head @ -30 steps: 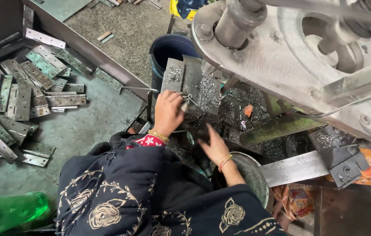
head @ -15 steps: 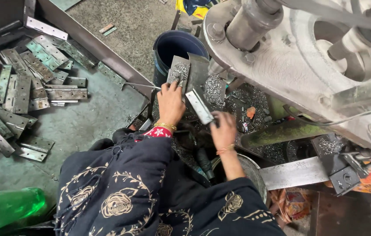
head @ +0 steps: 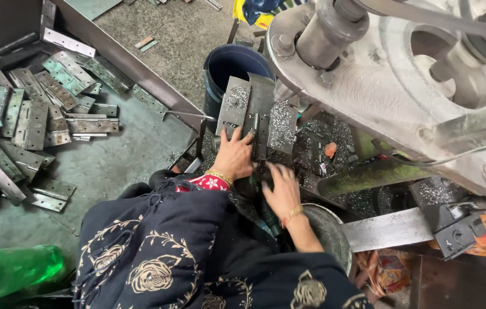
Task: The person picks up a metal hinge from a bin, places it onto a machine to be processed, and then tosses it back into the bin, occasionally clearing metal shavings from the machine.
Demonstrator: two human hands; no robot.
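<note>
Left hand: left hand point(head: 234, 157) lies fingers spread on the lower edge of the grey steel plate dusted with metal filings point(head: 257, 114); it presses flat and grips nothing I can make out.
Right hand: right hand point(head: 282, 189) rests palm down at 5 o'clock from the plate, fingers loosely open; whether anything sits under the palm cannot be told.
Plate: it lies at 12 o'clock from the left hand, under the large grey cast machine body point(head: 392, 86), which covers its far right edge.
Bucket: dark blue plastic bucket point(head: 231, 66) stands at 11 o'clock from the plate, its near rim hidden by the plate.
Hinges: heap of flat grey steel hinges point(head: 31, 114) lies at 9 o'clock in a sheet-metal tray, cut off by the left edge.
Bottle: blurred green plastic bottle point(head: 8, 274) at 7 o'clock, partly cropped.
Pan: round metal pan point(head: 329, 234) at 4 o'clock, mostly hidden by the right forearm.
</note>
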